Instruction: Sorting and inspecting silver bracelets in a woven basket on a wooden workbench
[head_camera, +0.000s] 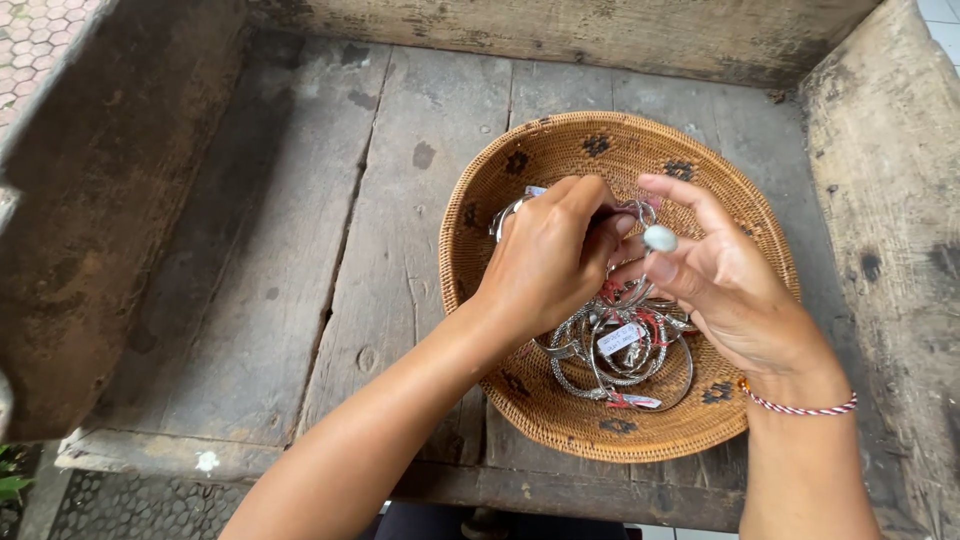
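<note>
Together both hands (620, 265) pinch silver bangles (620, 345) above the woven basket (520, 165).

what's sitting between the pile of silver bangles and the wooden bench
In the head view, only the woven basket: the silver bangles lie on its floor, and the basket rests on the wooden bench.

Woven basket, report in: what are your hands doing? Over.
Both hands, left and right, pinching one silver bracelet with a pale stone. Round woven rattan basket holds tagged silver bangles. Nothing blocking.
</note>
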